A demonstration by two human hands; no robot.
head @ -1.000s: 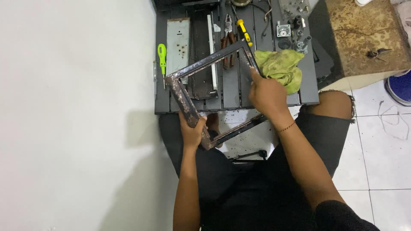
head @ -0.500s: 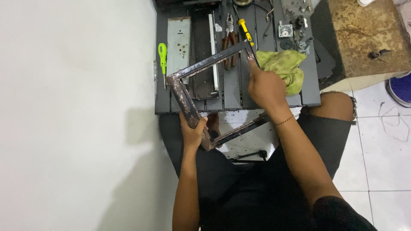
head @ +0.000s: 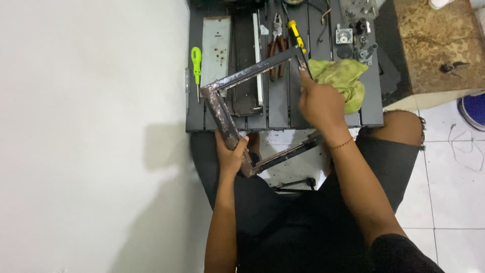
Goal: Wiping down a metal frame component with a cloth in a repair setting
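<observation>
In the head view, a rusty rectangular metal frame was held tilted across the middle of the picture, above the person's lap and the near edge of a dark slatted bench. The left hand was closed around the frame's left bar, near its lower corner. The right hand was set against the frame's right bar, right of centre; its grip appeared closed, though the fingers were partly hidden. Just beyond that hand, a yellow-green cloth lay on the bench. A green screwdriver and pliers were seen further up, towards the top.
</observation>
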